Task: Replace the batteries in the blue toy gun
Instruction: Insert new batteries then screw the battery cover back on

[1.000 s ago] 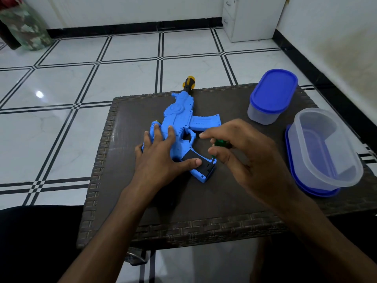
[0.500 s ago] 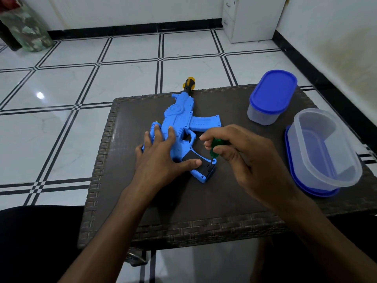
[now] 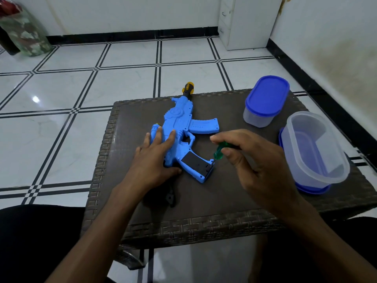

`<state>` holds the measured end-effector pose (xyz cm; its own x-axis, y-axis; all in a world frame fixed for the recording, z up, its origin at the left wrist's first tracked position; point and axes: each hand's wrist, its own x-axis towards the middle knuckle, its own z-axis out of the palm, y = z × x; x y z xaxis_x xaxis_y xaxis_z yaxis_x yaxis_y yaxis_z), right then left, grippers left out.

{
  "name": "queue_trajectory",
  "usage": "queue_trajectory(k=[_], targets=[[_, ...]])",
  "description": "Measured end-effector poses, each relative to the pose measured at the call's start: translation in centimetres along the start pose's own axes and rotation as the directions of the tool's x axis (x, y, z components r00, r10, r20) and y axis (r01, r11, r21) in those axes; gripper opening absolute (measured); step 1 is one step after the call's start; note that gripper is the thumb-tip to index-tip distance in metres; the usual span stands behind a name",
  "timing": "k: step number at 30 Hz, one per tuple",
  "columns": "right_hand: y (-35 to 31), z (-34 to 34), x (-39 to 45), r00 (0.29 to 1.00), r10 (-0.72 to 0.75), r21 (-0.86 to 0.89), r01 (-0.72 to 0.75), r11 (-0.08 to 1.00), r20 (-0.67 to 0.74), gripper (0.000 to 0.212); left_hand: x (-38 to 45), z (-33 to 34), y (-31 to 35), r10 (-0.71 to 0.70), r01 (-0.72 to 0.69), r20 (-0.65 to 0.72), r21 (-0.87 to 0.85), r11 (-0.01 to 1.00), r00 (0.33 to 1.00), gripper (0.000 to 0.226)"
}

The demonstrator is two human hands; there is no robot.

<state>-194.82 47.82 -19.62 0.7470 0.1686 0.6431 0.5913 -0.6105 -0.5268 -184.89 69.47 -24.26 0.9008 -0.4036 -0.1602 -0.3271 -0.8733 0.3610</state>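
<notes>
Blue plastic toy gun (image 3: 179,127) w/ a yellow-and-black muzzle lies flat on the dark woven-wicker counter (image 3: 214,203), muzzle pointing away past the far edge, grip toward the person. A black panel on the grip (image 3: 192,161) faces up. Left hand (image 3: 155,158) lies flat on the gun's rear, fingers straight, pressing it down (thumb along the near edge). Right hand (image 3: 259,166) pinches a small green-handled screwdriver (image 3: 220,151) betw. thumb and fingers, its tip at the bottom end of the grip.

Right of the gun, well apart: a clear oval plastic container w/ blue lid on (image 3: 265,101), and nearer, an open clear oval tub (image 3: 316,148) sitting on its blue lid. A small black part (image 3: 171,198) lies on the counter near the left wrist; can't tell what it is. Floor around is white tile w/ black lines (image 3: 81,88).
</notes>
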Motion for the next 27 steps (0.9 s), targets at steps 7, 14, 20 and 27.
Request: queue_trajectory(k=[7,14,20,27], targets=[[-0.9,0.7,0.3,0.999,0.053,0.059,-0.052,0.997,-0.013,0.028,-0.8,-0.1,-0.2,0.018,-0.018,-0.003,0.055,0.998,1.000,0.093],[-1.4,1.7,0.2,0.992,0.123,0.197,-0.114,0.974,-0.029,0.025,-1.6,-0.2,-0.3,0.020,-0.018,-0.021,0.088,0.996,1.000,0.089],[-2.0,0.9,1.9,0.968,0.192,0.312,-0.134,0.941,-0.162,0.025,-1.7,-0.1,-0.3,0.028,-0.024,-0.028,0.126,0.992,0.999,0.089],[-0.4,0.0,0.7,0.940,0.231,0.111,-0.209,0.972,-0.253,0.023,-1.7,-0.1,-0.7,0.050,-0.045,-0.046,0.093,0.995,0.998,0.090]])
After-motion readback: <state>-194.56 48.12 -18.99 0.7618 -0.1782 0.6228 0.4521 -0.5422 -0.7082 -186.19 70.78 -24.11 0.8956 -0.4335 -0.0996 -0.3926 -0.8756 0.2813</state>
